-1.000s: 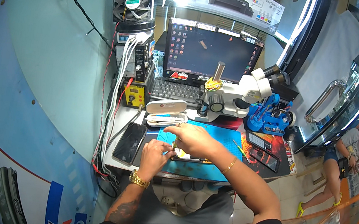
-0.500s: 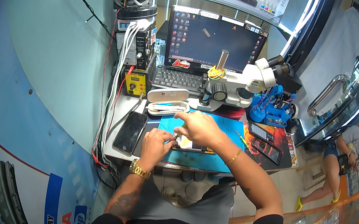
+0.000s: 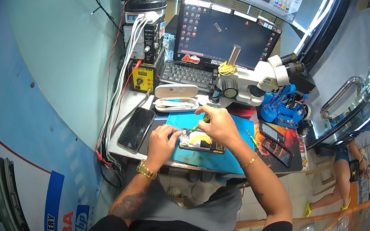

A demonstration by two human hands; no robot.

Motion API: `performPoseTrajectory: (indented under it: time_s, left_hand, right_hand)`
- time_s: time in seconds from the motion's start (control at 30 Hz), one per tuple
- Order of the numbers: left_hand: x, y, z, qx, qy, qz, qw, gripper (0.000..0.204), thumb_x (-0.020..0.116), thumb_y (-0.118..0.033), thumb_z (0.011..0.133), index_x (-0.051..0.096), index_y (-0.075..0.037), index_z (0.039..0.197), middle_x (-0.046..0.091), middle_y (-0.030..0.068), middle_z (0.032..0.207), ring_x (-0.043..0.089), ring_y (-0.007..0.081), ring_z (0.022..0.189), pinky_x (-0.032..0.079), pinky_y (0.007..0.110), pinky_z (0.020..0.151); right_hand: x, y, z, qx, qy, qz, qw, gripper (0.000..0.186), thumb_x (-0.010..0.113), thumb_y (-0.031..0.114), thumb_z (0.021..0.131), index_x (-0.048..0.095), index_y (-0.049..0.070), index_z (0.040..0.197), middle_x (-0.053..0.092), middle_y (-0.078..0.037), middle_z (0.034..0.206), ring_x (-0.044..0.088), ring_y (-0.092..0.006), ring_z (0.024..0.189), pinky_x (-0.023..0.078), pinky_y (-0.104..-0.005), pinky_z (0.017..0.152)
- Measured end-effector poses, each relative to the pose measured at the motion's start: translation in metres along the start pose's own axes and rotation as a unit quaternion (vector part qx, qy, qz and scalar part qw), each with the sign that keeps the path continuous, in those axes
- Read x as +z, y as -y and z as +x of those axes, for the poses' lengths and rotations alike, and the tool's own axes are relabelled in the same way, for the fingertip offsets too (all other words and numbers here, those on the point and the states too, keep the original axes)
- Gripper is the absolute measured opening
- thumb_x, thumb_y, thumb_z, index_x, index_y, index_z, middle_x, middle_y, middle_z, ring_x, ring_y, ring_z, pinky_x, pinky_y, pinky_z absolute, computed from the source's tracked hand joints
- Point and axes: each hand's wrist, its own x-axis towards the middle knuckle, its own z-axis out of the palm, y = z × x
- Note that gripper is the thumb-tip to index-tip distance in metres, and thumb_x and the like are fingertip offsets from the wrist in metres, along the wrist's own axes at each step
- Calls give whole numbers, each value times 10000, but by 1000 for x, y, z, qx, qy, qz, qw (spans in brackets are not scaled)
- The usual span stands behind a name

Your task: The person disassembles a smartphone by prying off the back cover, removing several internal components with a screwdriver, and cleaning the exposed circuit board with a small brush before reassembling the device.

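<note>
An opened smartphone [image 3: 214, 147], its inner parts and a yellow patch exposed, lies on a blue work mat [image 3: 231, 160]. My right hand [image 3: 220, 125] is above it, closed round a slim green screwdriver [image 3: 195, 128] that points down at the phone's upper left part. Beside the phone's left end rests my left hand [image 3: 161, 143], fingers curled and thumb against the index finger; whatever is between them is too small to make out. A second green-handled tool [image 3: 252, 138] lies at the mat's right side.
A dark phone [image 3: 136, 129] lies left of the mat, below an open white case [image 3: 175, 99]. A microscope [image 3: 267, 80], keyboard [image 3: 188, 76] and monitor [image 3: 225, 38] stand behind. At right are a blue tool holder [image 3: 285, 114] and a phone frame [image 3: 279, 153]. Cables hang at left.
My left hand has drawn back left from the phone's corner. The right hand has shifted slightly right and up, leaving the phone and the screwdriver more exposed. The whole view has shifted a little.
</note>
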Motion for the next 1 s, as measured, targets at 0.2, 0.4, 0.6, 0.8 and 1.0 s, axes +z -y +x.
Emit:
performPoseTrajectory:
  time_s: [0.2,0.4,0.6,0.8,1.0]
  left_hand:
    - [-9,-7,3,-46,97,-93,990,211,704,-185,982,772,14,996,755,139,908,718,203,822,539,333,750]
    - [-12,7,-2,-42,142,-115,982,309,503,-86,1051,658,-28,1312,781,151,1065,749,232,1008,544,345,883]
    - [-10,5,-4,-14,125,-81,989,304,502,-61,1012,673,-53,1264,783,141,1030,732,318,988,500,430,932]
    - [-14,2,-2,-26,136,-88,986,303,517,-76,1012,678,-46,1268,778,143,1055,724,313,1014,490,422,954]
    - [-19,-6,-3,67,175,-46,981,279,553,-139,1022,689,-39,1244,738,126,1106,656,290,1067,434,400,1021]
  right_hand:
    - [14,10,-5,7,16,36,999,299,704,146,820,723,3,1081,724,-192,771,718,-302,692,563,-407,687]
    - [13,16,-10,10,26,-23,999,309,725,177,787,728,32,1059,738,-187,840,722,-351,809,564,-458,765]
    - [11,21,-12,23,51,-14,998,325,724,181,781,733,38,1072,744,-202,889,723,-367,859,564,-468,791]
    - [16,17,-12,-23,28,-23,999,287,726,177,806,718,13,1042,723,-190,796,712,-333,735,562,-428,700]
    - [16,23,-11,-116,32,-178,977,126,735,241,891,701,123,921,698,-126,722,694,-376,739,527,-507,615]
